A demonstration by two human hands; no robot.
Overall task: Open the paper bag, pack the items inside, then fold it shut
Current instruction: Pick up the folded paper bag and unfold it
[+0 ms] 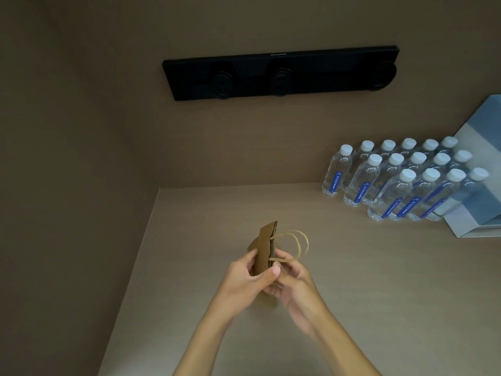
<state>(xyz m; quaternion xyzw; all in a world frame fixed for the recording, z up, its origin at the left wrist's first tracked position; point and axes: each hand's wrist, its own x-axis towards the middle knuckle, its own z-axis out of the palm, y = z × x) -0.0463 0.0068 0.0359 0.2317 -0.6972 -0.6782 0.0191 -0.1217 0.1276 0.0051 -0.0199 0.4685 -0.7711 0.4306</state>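
Observation:
A small brown paper bag (264, 246) is held upright and flat above the counter, its narrow edge toward me. Its twine handles (296, 241) loop out to the right. My left hand (249, 278) grips the bag's left face, thumb pressed near the top edge. My right hand (292, 283) holds the right side at the lower handle, fingers curled under the bag. The bag's mouth looks closed or barely parted. The bag's lower part is hidden behind my fingers.
Several clear water bottles (401, 180) with white caps and blue labels stand in rows at the back right. A white and blue box (479, 169) is behind them. A black socket strip (279, 73) is mounted on the back wall. The beige counter (203, 240) meets a wall on the left.

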